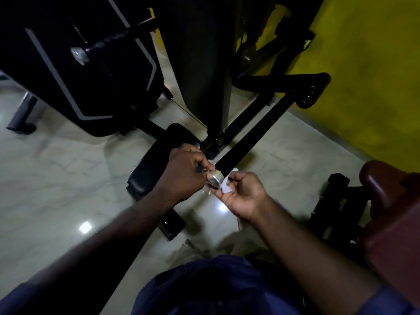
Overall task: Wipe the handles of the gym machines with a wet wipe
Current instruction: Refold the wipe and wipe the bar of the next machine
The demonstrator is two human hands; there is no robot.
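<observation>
Gripping the chrome handle end [214, 181] in the curled left hand [181, 171], pinching the white wet wipe [227, 187] just beside it in the right hand [244, 197], above the pale floor [68, 178], near a black pad [154, 164].

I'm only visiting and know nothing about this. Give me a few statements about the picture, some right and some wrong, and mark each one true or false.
1. The left hand grips a shiny metal handle. True.
2. The right hand is empty. False: it pinches a white wipe right beside the handle.
3. The wall is yellow. True.
4. The floor is dark carpet. False: it is pale, glossy tile.
</observation>
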